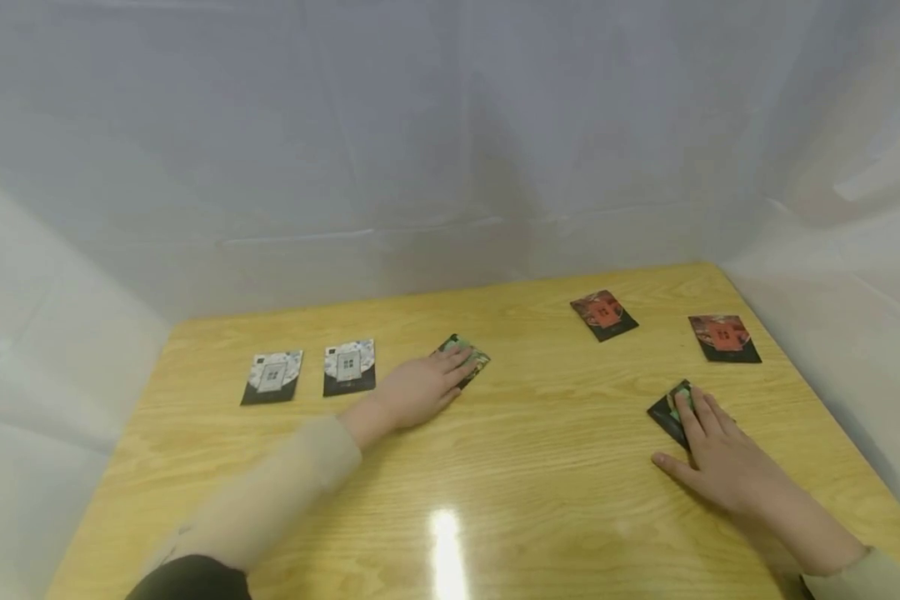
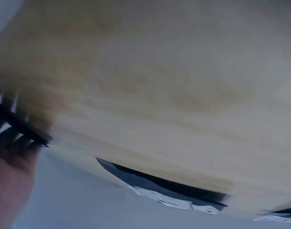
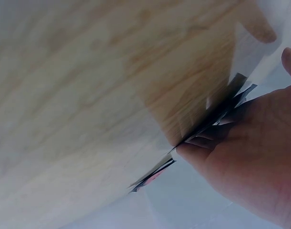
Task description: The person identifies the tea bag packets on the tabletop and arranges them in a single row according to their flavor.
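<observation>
My left hand (image 1: 422, 388) lies with straight fingers across a dark flat packet with a green design (image 1: 482, 358), covering much of it. On the right side, my right hand (image 1: 731, 467) rests its outstretched fingers on another dark packet with green on it (image 1: 667, 421), thumb spread out to the left. In the left wrist view a packet (image 2: 21, 126) shows edge-on under the left fingers. The right wrist view has the right hand (image 3: 259, 152) over its packet (image 3: 238, 98), which is also seen from the edge.
Two white-and-black packets (image 1: 272, 377) (image 1: 349, 368) lie left of my left hand. Farther back on the right are two red-and-black packets (image 1: 604, 315) (image 1: 724, 338). The wooden table (image 1: 540, 467) meets white sheeting (image 1: 450, 150) behind and at both sides.
</observation>
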A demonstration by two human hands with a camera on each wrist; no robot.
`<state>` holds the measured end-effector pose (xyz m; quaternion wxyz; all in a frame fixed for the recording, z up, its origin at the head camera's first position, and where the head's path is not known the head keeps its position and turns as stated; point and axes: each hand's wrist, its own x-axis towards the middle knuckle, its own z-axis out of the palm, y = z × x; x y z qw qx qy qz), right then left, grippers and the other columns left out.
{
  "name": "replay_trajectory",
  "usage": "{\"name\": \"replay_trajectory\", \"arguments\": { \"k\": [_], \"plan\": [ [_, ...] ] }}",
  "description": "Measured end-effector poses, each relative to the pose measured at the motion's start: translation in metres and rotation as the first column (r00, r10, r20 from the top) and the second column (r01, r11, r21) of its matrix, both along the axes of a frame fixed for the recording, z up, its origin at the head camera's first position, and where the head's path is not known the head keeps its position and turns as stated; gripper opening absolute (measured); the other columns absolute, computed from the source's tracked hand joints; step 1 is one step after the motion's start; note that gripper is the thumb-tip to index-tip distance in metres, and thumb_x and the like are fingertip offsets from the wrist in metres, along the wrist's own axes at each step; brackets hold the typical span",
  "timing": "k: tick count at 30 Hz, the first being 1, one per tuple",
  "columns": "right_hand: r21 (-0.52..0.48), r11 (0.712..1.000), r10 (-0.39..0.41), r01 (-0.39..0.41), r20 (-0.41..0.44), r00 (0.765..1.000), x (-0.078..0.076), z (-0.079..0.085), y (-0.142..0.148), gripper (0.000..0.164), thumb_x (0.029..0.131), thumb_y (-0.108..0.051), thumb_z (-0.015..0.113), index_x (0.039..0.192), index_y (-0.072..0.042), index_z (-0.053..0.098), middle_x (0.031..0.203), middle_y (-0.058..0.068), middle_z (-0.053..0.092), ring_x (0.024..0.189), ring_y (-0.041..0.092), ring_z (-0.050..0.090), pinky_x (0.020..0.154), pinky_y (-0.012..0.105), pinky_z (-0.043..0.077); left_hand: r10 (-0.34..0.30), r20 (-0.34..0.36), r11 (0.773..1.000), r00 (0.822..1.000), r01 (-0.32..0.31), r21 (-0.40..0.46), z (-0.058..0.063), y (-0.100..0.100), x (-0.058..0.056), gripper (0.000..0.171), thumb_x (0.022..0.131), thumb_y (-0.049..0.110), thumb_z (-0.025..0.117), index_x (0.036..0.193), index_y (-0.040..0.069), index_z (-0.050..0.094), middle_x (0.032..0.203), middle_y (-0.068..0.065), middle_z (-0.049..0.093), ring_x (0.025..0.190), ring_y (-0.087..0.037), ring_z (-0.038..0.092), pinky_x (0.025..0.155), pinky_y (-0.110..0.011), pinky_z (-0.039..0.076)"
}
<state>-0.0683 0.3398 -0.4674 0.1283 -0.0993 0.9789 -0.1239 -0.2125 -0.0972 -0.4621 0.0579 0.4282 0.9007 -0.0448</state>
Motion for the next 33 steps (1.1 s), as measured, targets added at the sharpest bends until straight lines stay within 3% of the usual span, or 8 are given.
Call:
{"name": "replay_trajectory", "arguments": {
  "k": [7, 12, 15, 21, 27, 33],
  "plan": [
    [-0.005, 1.0, 0.002, -0.002, 0.007, 1.0, 0.001, 0.002, -0.002, 0.106, 0.104, -0.06, 0.058, 0.165, 0.013, 0.01, 0.169, 0.044, 0.009, 0.154, 0.064, 0.014, 0.121, 0.079, 0.025, 0.158, -0.073, 0.987, 0.985, -0.161, -0.028, 0.004, 0.007, 0.02, 0.057, 0.115, 0.032, 0.048, 0.164, 0.006, 0.039, 0.17, -0.016, 0.039, 0.158, -0.033, 0.04, 0.124, -0.045, 0.044],
    [-0.002, 1.0, -0.001, 0.001, 0.002, 1.0, 0.001, 0.004, -0.003, 0.106, 0.104, -0.059, 0.058, 0.165, 0.013, 0.011, 0.169, 0.044, 0.01, 0.154, 0.065, 0.015, 0.121, 0.079, 0.025, 0.209, -0.128, 0.975, 0.969, -0.217, -0.051, 0.003, 0.006, 0.022, 0.059, 0.114, 0.035, 0.049, 0.162, 0.002, 0.041, 0.168, -0.02, 0.041, 0.158, -0.035, 0.039, 0.13, -0.045, 0.037],
    [-0.001, 1.0, 0.002, -0.002, 0.0, 1.0, 0.0, 0.004, -0.003, 0.106, 0.104, -0.059, 0.058, 0.165, 0.014, 0.011, 0.168, 0.044, 0.01, 0.154, 0.065, 0.015, 0.121, 0.079, 0.025, 0.248, -0.105, 0.967, 0.963, -0.253, -0.038, 0.0, 0.002, 0.02, 0.06, 0.115, 0.037, 0.047, 0.162, 0.001, 0.04, 0.169, -0.022, 0.037, 0.16, -0.036, 0.035, 0.133, -0.045, 0.03],
    [0.001, 1.0, 0.017, -0.017, -0.012, 1.0, -0.001, 0.003, -0.004, 0.105, 0.104, -0.06, 0.058, 0.164, 0.014, 0.012, 0.168, 0.044, 0.011, 0.154, 0.064, 0.016, 0.121, 0.078, 0.026, 0.306, -0.026, 0.952, 0.952, -0.305, 0.029, -0.006, -0.005, 0.019, 0.061, 0.115, 0.036, 0.046, 0.162, -0.001, 0.038, 0.17, -0.024, 0.033, 0.161, -0.038, 0.032, 0.133, -0.047, 0.03],
    [-0.003, 1.0, 0.031, -0.031, -0.017, 0.999, -0.004, 0.002, -0.007, 0.105, 0.105, -0.06, 0.057, 0.165, 0.013, 0.012, 0.169, 0.043, 0.011, 0.155, 0.063, 0.016, 0.121, 0.079, 0.026, 0.332, -0.006, 0.943, 0.943, -0.332, 0.022, -0.005, -0.006, 0.025, 0.062, 0.116, 0.036, 0.041, 0.164, -0.002, 0.032, 0.172, -0.025, 0.027, 0.163, -0.039, 0.026, 0.134, -0.048, 0.025],
    [0.013, 0.999, 0.047, -0.046, -0.025, 0.999, -0.006, 0.004, -0.01, 0.106, 0.104, -0.061, 0.058, 0.164, 0.013, 0.014, 0.168, 0.044, 0.014, 0.155, 0.063, 0.019, 0.122, 0.077, 0.028, 0.359, 0.007, 0.933, 0.933, -0.36, 0.026, -0.001, -0.005, 0.031, 0.066, 0.116, 0.041, 0.036, 0.165, -0.002, 0.03, 0.172, -0.026, 0.027, 0.162, -0.04, 0.027, 0.134, -0.048, 0.027]
  ]
}}
